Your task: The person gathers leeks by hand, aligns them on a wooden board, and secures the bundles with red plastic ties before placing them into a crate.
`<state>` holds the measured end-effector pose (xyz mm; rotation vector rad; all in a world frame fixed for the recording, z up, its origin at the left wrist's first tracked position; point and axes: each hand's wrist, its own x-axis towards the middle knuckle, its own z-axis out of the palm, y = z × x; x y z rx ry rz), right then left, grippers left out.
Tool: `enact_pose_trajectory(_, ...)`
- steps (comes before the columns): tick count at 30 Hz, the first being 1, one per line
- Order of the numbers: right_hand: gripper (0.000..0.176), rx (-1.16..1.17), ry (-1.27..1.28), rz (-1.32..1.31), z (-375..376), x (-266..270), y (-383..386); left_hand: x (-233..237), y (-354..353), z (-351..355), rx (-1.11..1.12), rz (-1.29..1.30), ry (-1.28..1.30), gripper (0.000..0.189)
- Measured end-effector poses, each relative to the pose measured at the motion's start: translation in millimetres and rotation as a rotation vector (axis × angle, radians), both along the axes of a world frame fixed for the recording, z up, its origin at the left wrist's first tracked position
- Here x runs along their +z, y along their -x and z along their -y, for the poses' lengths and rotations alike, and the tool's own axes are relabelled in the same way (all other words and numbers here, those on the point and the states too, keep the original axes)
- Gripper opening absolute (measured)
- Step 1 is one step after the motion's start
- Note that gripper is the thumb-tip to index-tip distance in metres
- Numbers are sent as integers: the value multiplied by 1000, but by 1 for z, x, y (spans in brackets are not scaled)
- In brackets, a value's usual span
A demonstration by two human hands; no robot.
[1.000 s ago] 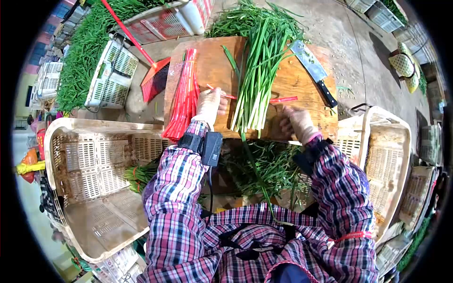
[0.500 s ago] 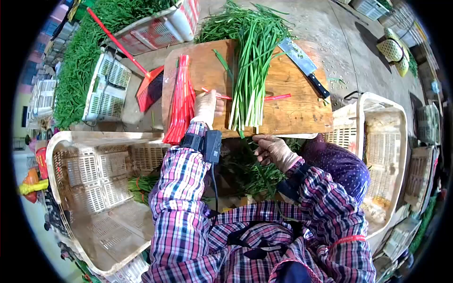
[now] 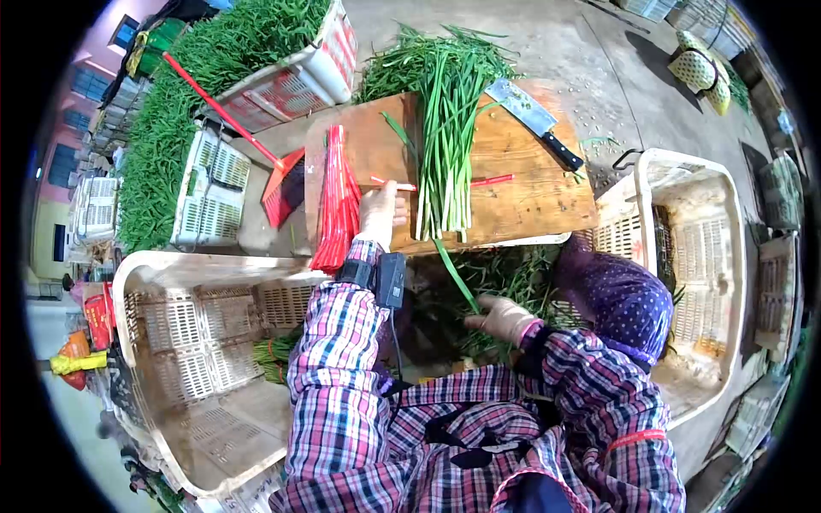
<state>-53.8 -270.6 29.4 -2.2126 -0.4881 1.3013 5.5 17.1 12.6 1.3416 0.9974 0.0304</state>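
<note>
Concrete floor [image 3: 564,43] spread out behind in the head view, and on the wooden board [image 3: 534,201] lay the green bunch [image 3: 445,162], pale ends nearest, across a red strip [image 3: 492,180]. Left hand [image 3: 380,215], loosely curled, touched that strip; whether it gripped, you couldn't tell. Right hand [image 3: 505,321], below the board's edge, pinched a long leaf [image 3: 456,275] between closed fingertips!

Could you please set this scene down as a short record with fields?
Surface: wooden board
Main item: bunch of green stalks, pale ends toward the person
Under the bunch: red strip, showing on both sides
Left hand: at the strip's left end
Right hand: below the board, at a long green leaf; grip unclear
Left of bunch: sheaf of red strips
Right of bunch: cleaver, lying on the board
</note>
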Motion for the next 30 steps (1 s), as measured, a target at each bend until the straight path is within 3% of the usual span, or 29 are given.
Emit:
enact_pose_trajectory(2, 42, 227, -129, -236, -2, -11, 13, 11, 8, 9, 42, -6, -22, 38)
enact_pose_trajectory(3, 27, 475, -269, 79, -2, -3, 23, 12, 13, 9, 76, 14, -28, 33)
enact_pose_trajectory(4, 27, 476, -279, 82, -8, 0, 26, 13, 15, 8, 107, 34, -38, 27)
enact_pose_trajectory(6, 24, 1186, -38, 393, -20, 8, 33, 22, 26, 6, 140, 19, -74, 24)
enact_pose_trajectory(8, 27, 1220, 62, 337, -29, -10, 18, 39, 35, 2, 286, 73, -83, 24)
enact_pose_trajectory(10, 33, 913, 69, 374, -31, 54, -19, 44, 46, -12, 249, 212, -178, 23)
enact_pose_trajectory(12, 32, 400, -247, 498, -21, 37, -46, 51, 46, -10, 151, 370, -451, 21)
enact_pose_trajectory(14, 32, 91, -237, 562, -19, 21, -59, 57, 37, -11, 100, 388, -530, 21)
enact_pose_trajectory(16, 30, -155, -214, 421, -24, 25, -65, 74, 23, 4, -207, 484, -853, 21)
enact_pose_trajectory(18, 33, -332, -346, 416, -35, -3, -68, 81, 2, 23, -416, 535, -936, 21)
enact_pose_trajectory(20, 34, -374, -328, 373, -46, 3, -67, 69, -24, 32, -662, 649, -1086, 24)
enact_pose_trajectory(22, 35, -410, -313, 330, -52, 3, -67, 48, -40, 42, -815, 591, -1253, 23)
enact_pose_trajectory(25, 36, -413, -255, 335, -57, -5, -66, 36, -48, 49, -1018, 402, -1242, 29)
enact_pose_trajectory(30, 23, -352, -271, 412, -50, -16, -61, 22, -44, 51, -1057, 359, -1258, 27)
